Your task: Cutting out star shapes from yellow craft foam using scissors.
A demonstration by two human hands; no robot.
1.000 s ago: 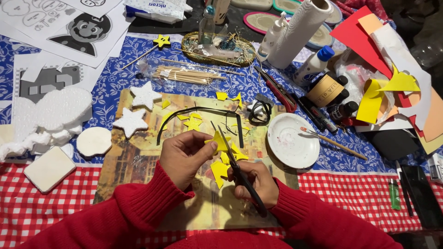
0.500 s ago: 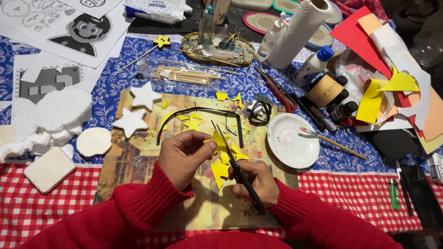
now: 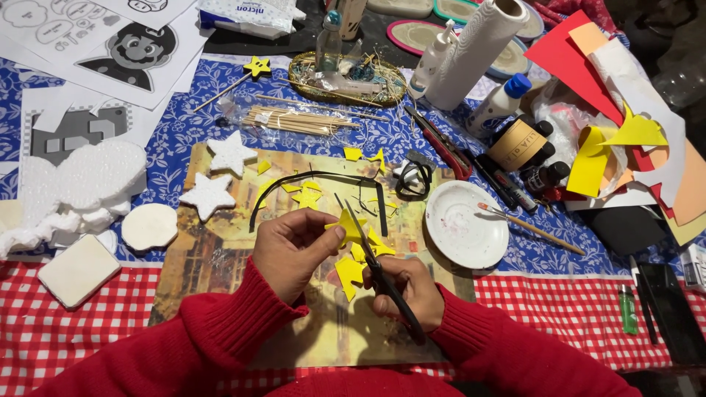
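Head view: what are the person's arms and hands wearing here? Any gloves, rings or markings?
Both arms are in long red knitted sleeves with ribbed cuffs that end at the wrists. The left hand and the right hand are bare: no gloves, and no ring, watch or marking that this view shows.

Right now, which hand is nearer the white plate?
Right. The right hand, gripping the scissors, sits just below-left of the white plate. The left hand, pinching the yellow cutout, is further left.
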